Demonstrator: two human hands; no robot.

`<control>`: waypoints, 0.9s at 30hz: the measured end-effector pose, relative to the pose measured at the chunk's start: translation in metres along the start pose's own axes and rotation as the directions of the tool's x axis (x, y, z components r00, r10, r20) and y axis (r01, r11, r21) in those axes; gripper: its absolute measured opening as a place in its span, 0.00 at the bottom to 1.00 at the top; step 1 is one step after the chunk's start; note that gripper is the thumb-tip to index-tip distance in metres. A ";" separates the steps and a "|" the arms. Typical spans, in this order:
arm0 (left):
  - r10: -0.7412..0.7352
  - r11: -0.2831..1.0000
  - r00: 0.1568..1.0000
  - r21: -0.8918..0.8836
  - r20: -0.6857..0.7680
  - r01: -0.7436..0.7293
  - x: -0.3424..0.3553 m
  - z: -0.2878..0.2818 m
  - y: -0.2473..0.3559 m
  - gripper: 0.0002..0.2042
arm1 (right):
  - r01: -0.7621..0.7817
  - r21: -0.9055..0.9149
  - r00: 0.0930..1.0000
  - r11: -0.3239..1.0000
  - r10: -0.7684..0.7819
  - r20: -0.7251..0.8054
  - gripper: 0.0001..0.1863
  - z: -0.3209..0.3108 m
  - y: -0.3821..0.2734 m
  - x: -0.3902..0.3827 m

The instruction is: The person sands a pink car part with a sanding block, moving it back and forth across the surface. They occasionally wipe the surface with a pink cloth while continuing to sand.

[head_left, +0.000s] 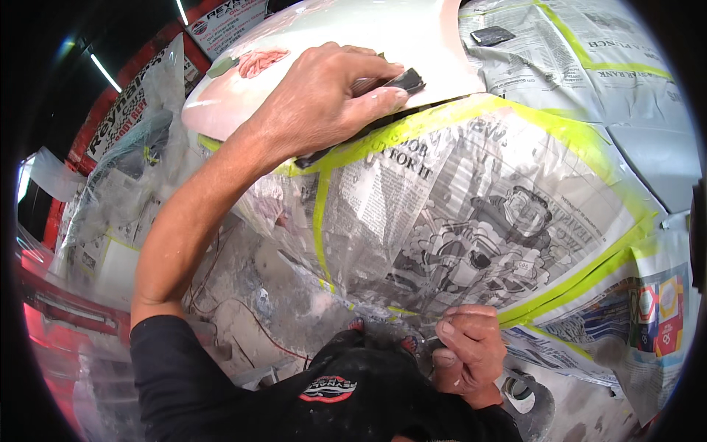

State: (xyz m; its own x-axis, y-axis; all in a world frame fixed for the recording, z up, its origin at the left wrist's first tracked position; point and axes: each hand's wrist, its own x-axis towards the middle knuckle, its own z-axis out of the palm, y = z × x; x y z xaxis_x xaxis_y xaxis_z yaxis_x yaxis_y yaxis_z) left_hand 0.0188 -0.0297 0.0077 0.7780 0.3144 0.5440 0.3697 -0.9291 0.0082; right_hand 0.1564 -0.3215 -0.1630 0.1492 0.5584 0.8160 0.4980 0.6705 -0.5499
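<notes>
A smooth white and pale pink car body panel [346, 33] curves across the top of the view. Over its near edge reaches my left hand [335, 92], closed around a dark folded piece of sandpaper [407, 81] that lies against the panel. Just below, yellow-green masking tape [442, 114] borders newspaper [383, 206] under clear plastic film. My right hand [469, 350] is lower down, close to my body, beside the papered side. Its fingers are curled in, and what they hold, if anything, is hidden.
A crumpled pink cloth [261, 63] and a green pad [219, 68] rest on the panel. Another dark sheet [492, 35] lies on newspaper at the far right. Plastic sheeting [118, 177] hangs at left. A thin hose or cord [254, 317] crosses the dusty floor.
</notes>
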 end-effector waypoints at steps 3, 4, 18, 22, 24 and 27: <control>-0.171 0.982 0.985 0.076 -0.009 0.171 0.019 -0.002 -0.028 0.26 | 0.014 -0.003 1.000 1.000 -0.014 0.001 0.13 0.003 0.000 0.002; -0.231 0.965 0.973 0.131 0.008 0.228 0.026 -0.008 -0.043 0.26 | 0.024 0.051 1.000 0.998 -0.025 0.010 0.13 0.005 -0.006 0.002; -0.122 0.992 0.991 0.026 -0.055 0.123 0.028 0.014 0.001 0.21 | 0.053 0.143 0.998 0.988 -0.057 0.024 0.14 0.020 0.001 0.010; -0.015 0.999 1.000 0.045 0.018 0.014 0.003 -0.005 0.026 0.21 | -0.001 0.100 1.000 0.995 -0.002 0.032 0.16 0.013 0.003 0.003; -0.120 0.993 0.991 0.009 0.054 0.120 0.020 0.001 0.019 0.21 | -0.034 0.088 0.999 0.995 0.034 0.008 0.16 0.016 0.006 0.003; -0.223 0.975 0.974 0.009 0.048 0.223 0.035 0.014 0.008 0.21 | 0.014 0.126 1.000 0.992 -0.015 0.005 0.16 0.020 -0.002 0.016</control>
State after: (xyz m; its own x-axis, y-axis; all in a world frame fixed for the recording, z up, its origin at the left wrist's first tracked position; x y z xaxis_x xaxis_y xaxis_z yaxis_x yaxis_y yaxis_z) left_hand 0.0560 -0.0233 0.0150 0.6993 0.5227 0.4876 0.5384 -0.8339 0.1218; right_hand 0.1401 -0.3043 -0.1524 0.1372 0.5507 0.8233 0.3887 0.7346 -0.5561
